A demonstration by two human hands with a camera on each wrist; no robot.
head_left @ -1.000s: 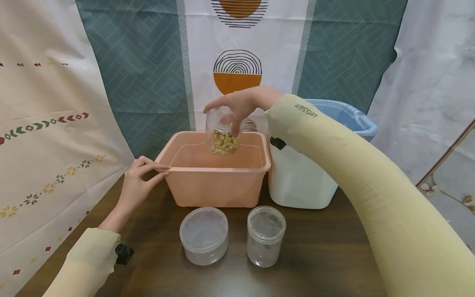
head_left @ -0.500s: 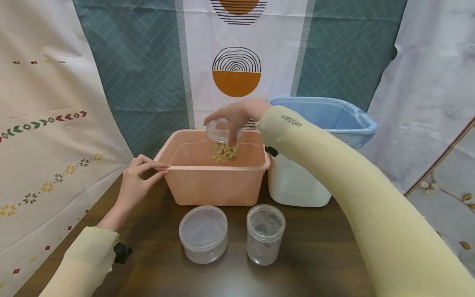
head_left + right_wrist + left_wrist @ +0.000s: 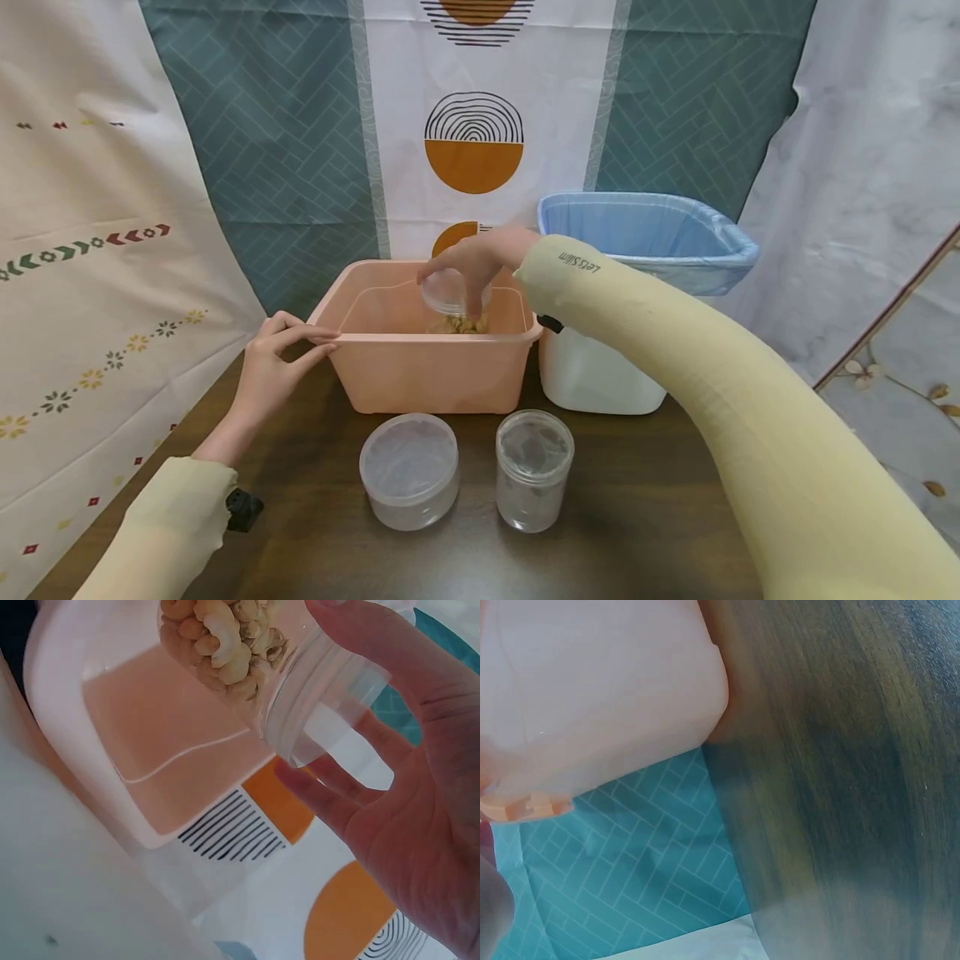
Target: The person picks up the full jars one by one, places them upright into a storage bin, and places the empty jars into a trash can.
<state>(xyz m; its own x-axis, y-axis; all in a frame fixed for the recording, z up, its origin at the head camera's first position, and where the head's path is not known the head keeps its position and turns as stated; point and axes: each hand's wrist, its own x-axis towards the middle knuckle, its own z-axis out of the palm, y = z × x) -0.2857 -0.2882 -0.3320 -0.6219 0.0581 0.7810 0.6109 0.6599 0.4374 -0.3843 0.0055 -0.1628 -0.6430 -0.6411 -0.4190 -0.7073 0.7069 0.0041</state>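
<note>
A clear jar (image 3: 444, 293) with a clear screw lid, partly filled with cashews (image 3: 225, 645), is upright inside the peach plastic basin (image 3: 431, 375). My right hand (image 3: 480, 257) grips the lid from above, thumb on one side and fingers on the other. The basin's front wall hides the jar's lower part in the head view. At the basin's front left corner, my left hand (image 3: 273, 358) pinches the rim between thumb and fingers. The left wrist view shows mostly the basin's outer side, with only a sliver of the hand at its edge.
In front of the basin stand a wide, low clear container (image 3: 409, 471) and a taller clear jar (image 3: 534, 467), both lidded. A white bin (image 3: 600, 379) with a blue liner (image 3: 645, 225) stands right beside the basin. Patterned cloths hang behind the wooden table (image 3: 637, 500).
My right hand has lowered the jar of cashews from above the basin down into it. The left hand keeps its hold on the rim.
</note>
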